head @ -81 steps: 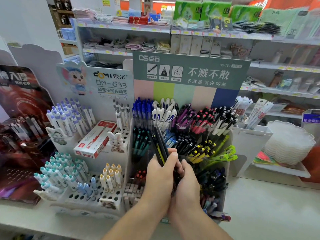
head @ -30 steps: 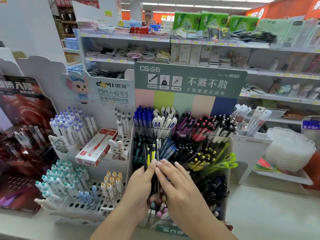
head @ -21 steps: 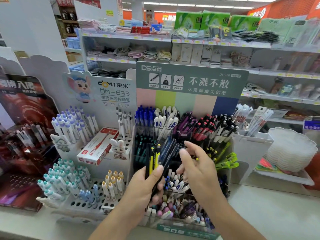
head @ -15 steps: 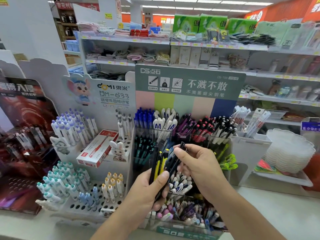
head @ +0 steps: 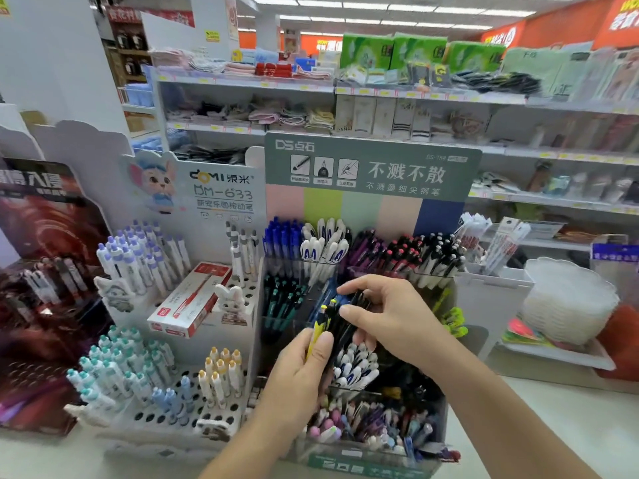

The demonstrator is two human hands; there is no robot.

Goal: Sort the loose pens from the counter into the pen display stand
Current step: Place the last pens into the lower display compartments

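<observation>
A tiered clear pen display stand (head: 373,459) with a green header card (head: 371,164) stands on the counter, its compartments packed with pens. My left hand (head: 299,378) grips a bunch of loose pens (head: 326,323), black and yellow, upright in front of the stand's middle tier. My right hand (head: 392,316) is just to the right of the bunch, its thumb and fingers pinching a black pen (head: 358,300) at the top of the bunch.
A white peg-hole pen stand (head: 166,406) with a red and white box (head: 192,300) sits to the left. A dark display (head: 38,288) is at far left. A white bin (head: 491,295) and a stack of white plates (head: 567,299) are on the right. Store shelves (head: 380,91) run behind.
My left hand has stayed on the bunch of pens. My right hand first reached over to the stand, then came back to the bunch and now pinches a black pen at its top.
</observation>
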